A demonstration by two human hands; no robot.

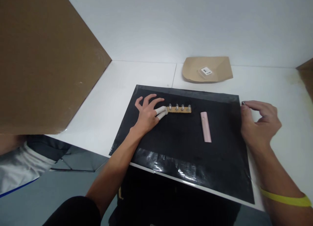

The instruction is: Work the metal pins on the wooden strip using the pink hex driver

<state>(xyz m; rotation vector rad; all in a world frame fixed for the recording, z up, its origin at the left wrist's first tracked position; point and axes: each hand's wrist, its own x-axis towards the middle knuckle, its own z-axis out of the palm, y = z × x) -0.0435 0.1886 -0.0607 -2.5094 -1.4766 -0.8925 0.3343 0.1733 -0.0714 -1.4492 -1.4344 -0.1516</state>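
Observation:
A narrow tan strip with several small clear pieces standing along it lies on the black mat. My left hand pinches its left end between two fingers wrapped in white coverings, while the other fingers are spread. Just past the mat's right edge, my right hand holds a tiny dark shiny piece between thumb and index fingertip. A pale pink bar lies on the mat between the strip and my right hand.
Behind the mat, a brown paper tray holds a small clear labelled box. A large brown panel stands at the left, and a white wall closes the back. Part of another person shows at the lower left.

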